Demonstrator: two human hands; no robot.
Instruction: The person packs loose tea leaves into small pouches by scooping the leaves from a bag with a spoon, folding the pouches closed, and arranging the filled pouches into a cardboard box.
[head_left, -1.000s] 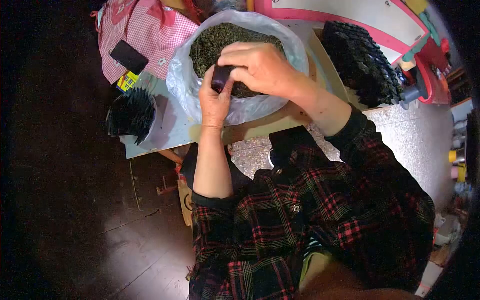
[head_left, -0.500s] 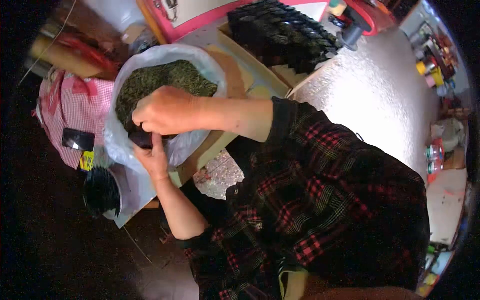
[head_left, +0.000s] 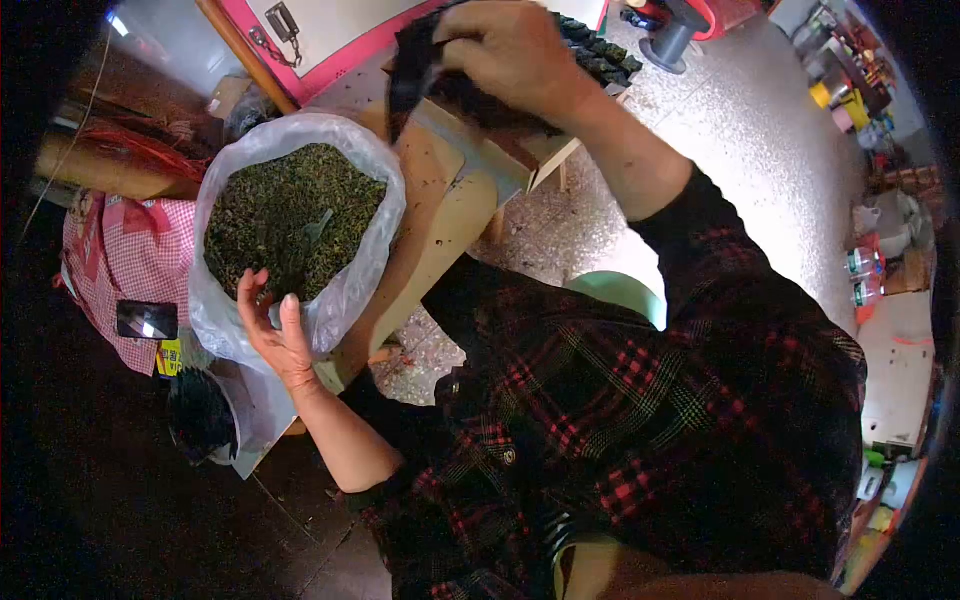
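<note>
A white plastic bag [head_left: 385, 235] stands open, full of dried green-brown leafy material [head_left: 270, 210]. On the leaves lies a small pale green piece [head_left: 318, 228], perhaps a scoop. At the bag's near rim, my left hand [head_left: 280, 345] is open and empty, thumb and fingers apart. My right hand [head_left: 515, 60] is raised over the box of black packets, fingers curled in a pinch. A black packet [head_left: 410, 75] shows at its fingertips; its far end is blurred against the dark stack.
A cardboard box [head_left: 520, 155] holds the black packets. Left of the bag are a pink checked cloth [head_left: 150, 250], a phone [head_left: 147, 320] and a round container of black pieces [head_left: 205, 415]. A grey spool-like object [head_left: 670, 45] and a green rounded object [head_left: 620, 292] are to the right.
My right hand has moved from above the leaves to the box, taking the small dark packet out of my left hand. My left hand has opened. The view has shifted slightly.
</note>
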